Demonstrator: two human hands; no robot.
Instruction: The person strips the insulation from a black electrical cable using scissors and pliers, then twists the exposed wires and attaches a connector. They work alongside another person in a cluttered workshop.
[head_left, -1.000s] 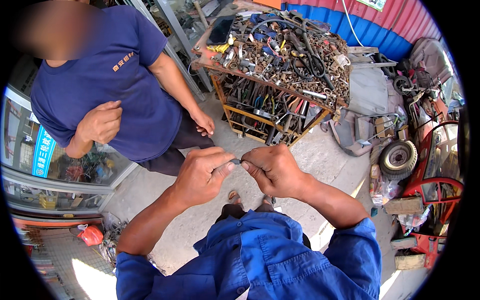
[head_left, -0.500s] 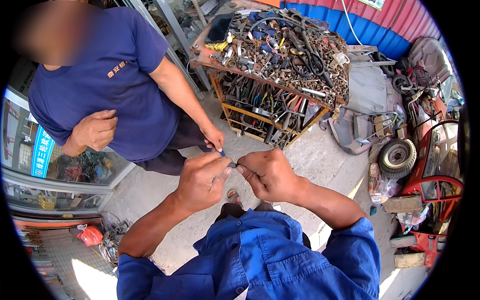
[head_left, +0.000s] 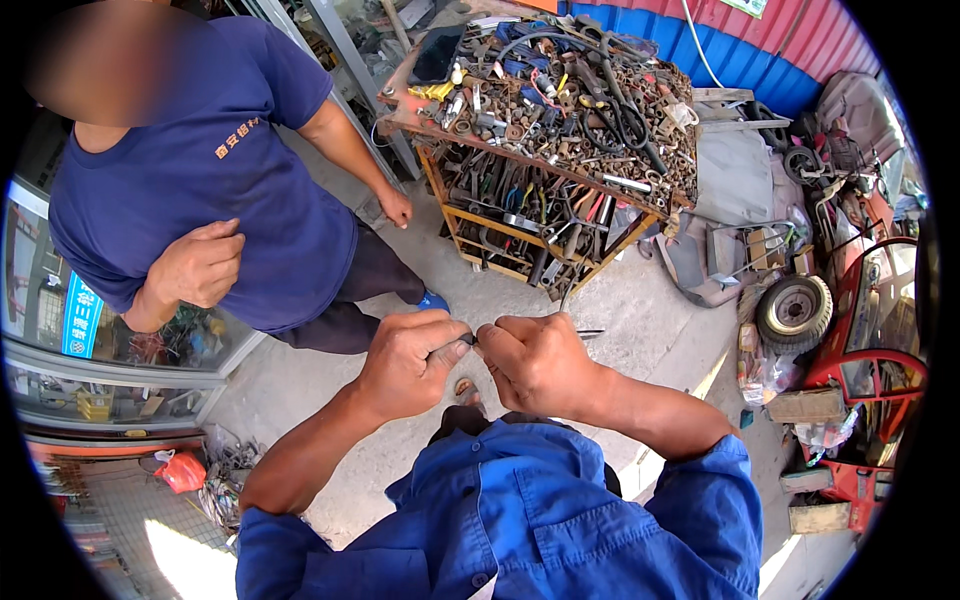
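Note:
My left hand [head_left: 410,365] is closed, pinching a small dark piece [head_left: 466,339] between thumb and forefinger. My right hand [head_left: 540,365] is closed at the same piece from the other side, its fingertips almost touching the left thumb. Thin dark metal tips [head_left: 590,334] poke out behind my right hand; I cannot tell what they belong to or whether that hand grips them. Opposite me a person in a navy T-shirt [head_left: 210,160] stands with one hand [head_left: 200,265] half curled at the belly and the other hand [head_left: 396,207] hanging by the thigh.
A rusty workbench [head_left: 420,115] heaped with small parts has tools on its shelf. At the right are a spare wheel [head_left: 793,312], red vehicle doors [head_left: 875,370] and scrap. A glass door frame [head_left: 215,370] edges the left, above a red bag [head_left: 180,470]. Concrete floor [head_left: 300,420] lies between.
Both my hands have shifted slightly downward, the right one rotating, and thin metal tips now show behind it. The other person's hanging arm swung forward, then back up toward the thigh.

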